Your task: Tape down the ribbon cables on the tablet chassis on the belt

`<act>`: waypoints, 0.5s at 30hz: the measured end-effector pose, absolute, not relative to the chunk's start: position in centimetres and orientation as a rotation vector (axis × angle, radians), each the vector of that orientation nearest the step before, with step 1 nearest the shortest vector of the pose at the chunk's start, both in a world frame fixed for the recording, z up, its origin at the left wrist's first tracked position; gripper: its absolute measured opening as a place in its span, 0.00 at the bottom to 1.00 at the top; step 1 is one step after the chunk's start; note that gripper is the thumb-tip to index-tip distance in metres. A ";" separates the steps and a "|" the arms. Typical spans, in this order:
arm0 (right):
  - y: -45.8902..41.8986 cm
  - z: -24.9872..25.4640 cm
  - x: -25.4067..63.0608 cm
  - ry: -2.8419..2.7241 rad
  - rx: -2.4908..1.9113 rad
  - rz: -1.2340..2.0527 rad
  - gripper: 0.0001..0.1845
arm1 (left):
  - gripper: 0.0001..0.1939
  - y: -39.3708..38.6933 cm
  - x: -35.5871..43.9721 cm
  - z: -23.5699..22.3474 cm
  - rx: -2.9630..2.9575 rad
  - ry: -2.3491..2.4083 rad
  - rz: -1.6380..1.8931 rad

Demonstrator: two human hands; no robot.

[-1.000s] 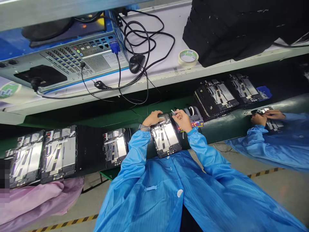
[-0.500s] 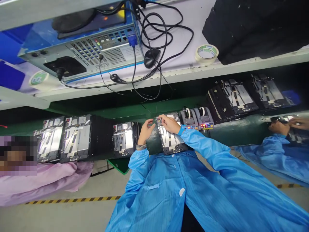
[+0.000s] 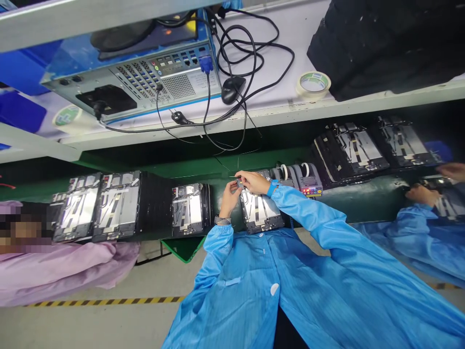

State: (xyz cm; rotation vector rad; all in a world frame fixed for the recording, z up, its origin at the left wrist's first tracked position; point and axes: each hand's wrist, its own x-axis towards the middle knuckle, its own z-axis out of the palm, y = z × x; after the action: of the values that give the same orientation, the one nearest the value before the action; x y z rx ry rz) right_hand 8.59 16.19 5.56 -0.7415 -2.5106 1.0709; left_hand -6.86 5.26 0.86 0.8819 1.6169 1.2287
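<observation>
An opened tablet (image 3: 259,213), with silver plates and dark ribbon cables bare, lies on the dark green bench in front of me. At its upper left corner my left hand (image 3: 229,198) has its fingers curled in against the edge. My right hand (image 3: 256,182) reaches over the tablet's top part, fingertips pinched at that same corner. The two hands' fingertips meet there, and whatever small thing they hold is hidden. Just right of the tablet stand two grey tape dispensers, the nearer one (image 3: 286,175) partly behind my right wrist, the other (image 3: 308,180) with a lit red display.
Left along the bench lie more opened tablets (image 3: 187,209) (image 3: 118,206); a stack (image 3: 358,148) sits at the right. A shelf above holds a computer case (image 3: 145,80), looped cables, a mouse (image 3: 232,89) and a tape roll (image 3: 313,83). Co-workers in pink (image 3: 72,271) and blue (image 3: 421,232) sit either side.
My right hand, earlier raised beside the dispensers with a small white strip, has come left onto the tablet's upper left corner. My left hand swung off the tablet, then back to that corner. The view shifted.
</observation>
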 end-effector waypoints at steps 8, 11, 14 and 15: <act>15.8 5.5 9.4 -2.471 -0.832 1.089 0.29 | 0.20 5.7 -6.5 0.5 0.853 1.652 1.270; 15.0 6.3 9.7 -2.295 -0.901 1.168 0.28 | 0.21 5.9 -6.6 0.5 0.842 1.654 1.257; 12.9 7.4 10.0 -1.840 -0.966 1.467 0.24 | 0.22 5.9 -6.8 0.7 0.835 1.634 1.250; 11.9 7.7 10.2 -1.643 -0.961 1.624 0.24 | 0.22 5.9 -6.8 0.8 0.835 1.626 1.248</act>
State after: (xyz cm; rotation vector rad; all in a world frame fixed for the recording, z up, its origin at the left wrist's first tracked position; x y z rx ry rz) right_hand 10.23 11.92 7.75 -0.9613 -1.6433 1.6243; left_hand -6.81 5.87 0.84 0.8346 1.6256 1.2481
